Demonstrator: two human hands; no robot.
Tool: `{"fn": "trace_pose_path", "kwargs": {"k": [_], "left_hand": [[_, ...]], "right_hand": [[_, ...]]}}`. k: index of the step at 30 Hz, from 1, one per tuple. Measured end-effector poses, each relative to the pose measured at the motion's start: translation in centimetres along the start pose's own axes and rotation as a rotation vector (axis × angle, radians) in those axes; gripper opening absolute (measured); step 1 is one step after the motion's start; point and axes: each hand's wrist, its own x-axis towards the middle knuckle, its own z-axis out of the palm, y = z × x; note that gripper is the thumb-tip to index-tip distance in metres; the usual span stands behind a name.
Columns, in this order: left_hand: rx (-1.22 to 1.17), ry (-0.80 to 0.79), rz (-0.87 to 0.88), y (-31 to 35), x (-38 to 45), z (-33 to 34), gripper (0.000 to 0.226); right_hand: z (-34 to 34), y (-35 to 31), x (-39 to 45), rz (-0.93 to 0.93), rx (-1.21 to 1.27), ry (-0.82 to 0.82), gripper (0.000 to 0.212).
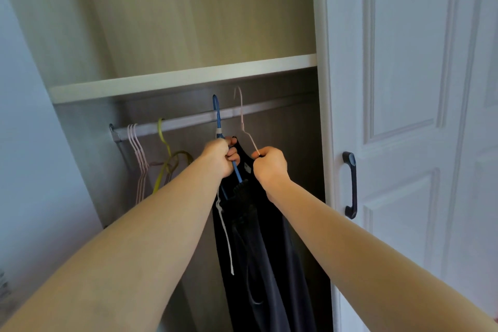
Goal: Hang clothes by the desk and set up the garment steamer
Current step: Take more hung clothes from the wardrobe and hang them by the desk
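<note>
Fingers of the left hand (218,157) grip the blue hanger (217,116), right hand (269,164) pinches the pink hanger (244,121); fetching clothes, next lift both hooks off the rail (188,120).

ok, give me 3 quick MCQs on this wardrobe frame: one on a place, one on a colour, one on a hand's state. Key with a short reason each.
1. Where do the yellow hangers hang?
A. On the rail, left of both hands
B. On the door handle
C. On the shelf above

2. What colour is the hanger that the left hand grips?
A. Yellow
B. Blue
C. White

3. How is the right hand?
A. Flat against the door
B. Hanging idle
C. Pinching the pale pink hanger

Key:
1 A: their hooks loop over the rail beside the pink ones at the left end.
2 B: the blue hanger runs down from the rail into that fist, with dark clothes below.
3 C: its fingertips close on the thin wire.
</note>
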Motion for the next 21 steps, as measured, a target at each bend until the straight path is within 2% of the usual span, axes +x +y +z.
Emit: {"fn": "trace_pose_path", "kwargs": {"k": [9,14,21], "left_hand": [[0.000,-0.035,-0.002,-0.5,-2.4,0.8,0.025],[0.084,0.066,-0.004,-2.4,-4.2,0.9,0.014],[-0.020,0.118,-0.045,-3.6,-9.7,1.1,0.018]], "right_hand": [[-2.0,0.5,-2.3,0.023,0.022,-0.006,0.026],[-3.1,2.0,-5.5,0.044,0.013,-0.039,0.029],[-5.5,3.1,-11.7,0.056,-0.019,-0.023,0.030]]}}
